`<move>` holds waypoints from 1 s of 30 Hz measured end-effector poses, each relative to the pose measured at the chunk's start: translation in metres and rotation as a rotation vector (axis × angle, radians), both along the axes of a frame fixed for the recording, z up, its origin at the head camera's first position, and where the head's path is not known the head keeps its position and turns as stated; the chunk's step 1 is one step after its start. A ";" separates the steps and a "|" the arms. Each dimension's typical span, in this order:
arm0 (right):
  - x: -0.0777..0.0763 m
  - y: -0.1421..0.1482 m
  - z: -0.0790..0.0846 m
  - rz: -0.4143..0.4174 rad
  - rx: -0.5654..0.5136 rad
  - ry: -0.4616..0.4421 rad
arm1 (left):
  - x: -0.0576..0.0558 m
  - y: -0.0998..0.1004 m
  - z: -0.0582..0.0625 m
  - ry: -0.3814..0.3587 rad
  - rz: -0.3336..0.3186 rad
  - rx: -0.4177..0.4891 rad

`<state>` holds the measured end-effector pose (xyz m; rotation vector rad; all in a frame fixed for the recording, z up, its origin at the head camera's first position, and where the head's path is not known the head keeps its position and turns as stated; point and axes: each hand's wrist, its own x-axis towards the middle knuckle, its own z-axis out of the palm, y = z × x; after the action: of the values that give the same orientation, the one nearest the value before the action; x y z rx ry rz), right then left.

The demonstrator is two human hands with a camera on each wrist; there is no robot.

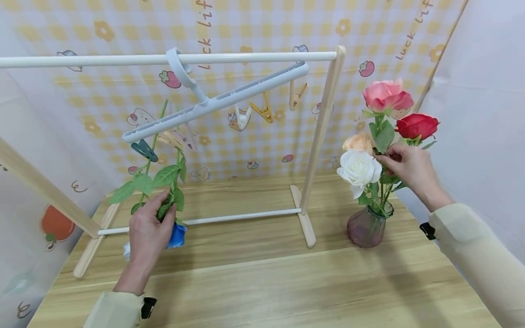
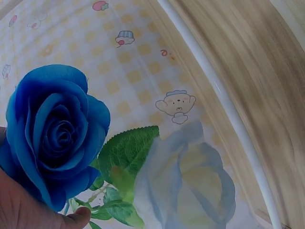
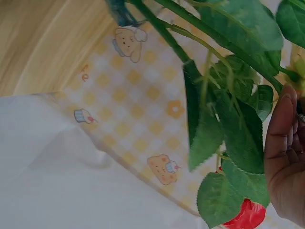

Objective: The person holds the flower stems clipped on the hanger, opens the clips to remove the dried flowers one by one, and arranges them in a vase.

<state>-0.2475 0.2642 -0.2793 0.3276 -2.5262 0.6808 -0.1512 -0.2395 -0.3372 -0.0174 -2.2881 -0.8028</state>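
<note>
My left hand (image 1: 149, 228) holds the leafy stem of a blue rose (image 2: 59, 136), which hangs head down below a light blue hanger (image 1: 217, 102). Beside it a pale rose (image 2: 186, 181) also hangs inverted, its stem at the dark green clip (image 1: 144, 150). The blue rose's stem rises to a beige clip (image 1: 171, 139). On the right, my right hand (image 1: 414, 171) pinches a rose stem (image 3: 238, 50) among the flowers in a purple glass vase (image 1: 366, 230). White (image 1: 359, 168), peach (image 1: 358, 142), pink (image 1: 387, 96) and red (image 1: 417, 126) roses surround it; which one it pinches is unclear.
The hanger hooks over the white top bar (image 1: 262, 57) of a wooden rack (image 1: 324, 123), its left end low. White (image 1: 243, 118) and yellow (image 1: 263, 109) clips hang along it. Behind stands a checked backdrop (image 1: 254, 27); a wooden table (image 1: 287, 287) lies beneath.
</note>
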 end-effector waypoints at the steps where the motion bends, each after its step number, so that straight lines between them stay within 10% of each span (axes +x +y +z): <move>1: 0.000 0.000 -0.002 0.004 0.020 0.006 | 0.000 0.000 0.000 -0.003 0.000 0.001; 30: 0.020 0.011 -0.021 0.037 0.172 -0.005 | 0.006 0.002 0.003 0.014 -0.025 0.025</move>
<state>-0.2278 0.2755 -0.3004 0.4337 -2.5954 0.4790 -0.1457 -0.2378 -0.3344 -0.0408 -2.2685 -0.8416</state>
